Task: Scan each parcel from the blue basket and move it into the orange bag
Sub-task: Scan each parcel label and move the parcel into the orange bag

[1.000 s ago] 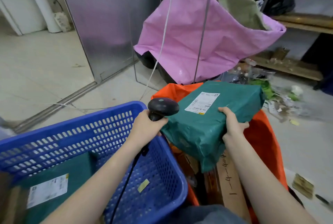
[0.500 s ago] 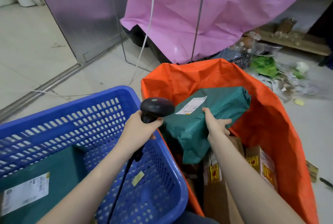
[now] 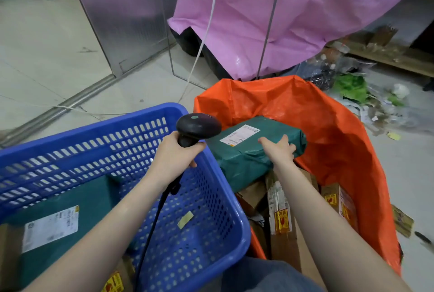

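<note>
Basket: blue basket of perforated plastic, immediately left of the orange bag, the two rims touching or nearly so.
Basket contents: a second green parcel with a white printed label lies flat at the basket's left end; a brown carton with a yellow and red sticker shows at the near edge; a small scrap of yellowish tape sticks to the basket floor.
Left hand: left hand is wrapped tightly around the grip of a black scanner, held above the basket's right rim, beside the bag; a black cable drops from the grip across the basket.
Parcel in hand: green parcel, a soft block wrapped in dark green plastic film, creased, with folded seams across the near face. A white shipping label with fine black print and a small orange mark sits on its upper face, turned toward the scanner head. Print too small to read.
Parcel position: inside the mouth of the orange bag, left half, resting on or just above the cartons; contact underneath cannot be confirmed.
Right hand: right hand lies on the parcel's top right portion, fingers spread and curled over its far edge, gripping it.
Bag: orange bag, glossy woven plastic, open wide, wrinkled walls standing up.
Bag contents: brown cartons with yellow and red stickers, packed below the parcel.
Behind bag: pink bag hung on a wire frame.
</note>
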